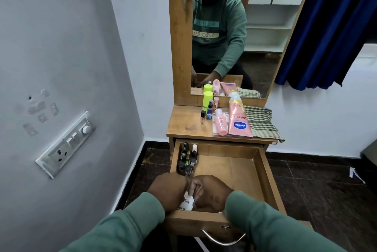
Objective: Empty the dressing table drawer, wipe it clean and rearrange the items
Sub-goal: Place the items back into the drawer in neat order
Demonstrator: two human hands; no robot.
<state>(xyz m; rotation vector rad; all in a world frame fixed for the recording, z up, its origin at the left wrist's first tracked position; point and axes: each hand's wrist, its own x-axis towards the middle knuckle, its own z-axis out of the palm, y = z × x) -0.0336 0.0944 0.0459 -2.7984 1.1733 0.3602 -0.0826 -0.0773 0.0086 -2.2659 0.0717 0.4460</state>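
The wooden drawer [263,178] is pulled out below the dressing table top [183,125]. Several small dark nail polish bottles [186,160] stand in its far left corner. Both my hands are inside the drawer's near left part. My left hand [169,188] and my right hand [208,191] close together around a white bottle [186,204] with a "NAIL" label. On the table top lie a pink Vaseline tube [238,121], a pink bottle [221,122], a lime-capped bottle [207,101], a small blue bottle [209,112] and a checked cloth [261,123].
A mirror [234,27] in a wooden frame rises behind the table top and reflects me. A grey wall with a switch panel [65,145] stands on the left. A blue curtain [330,27] hangs on the right. The drawer's metal handle [223,239] faces me.
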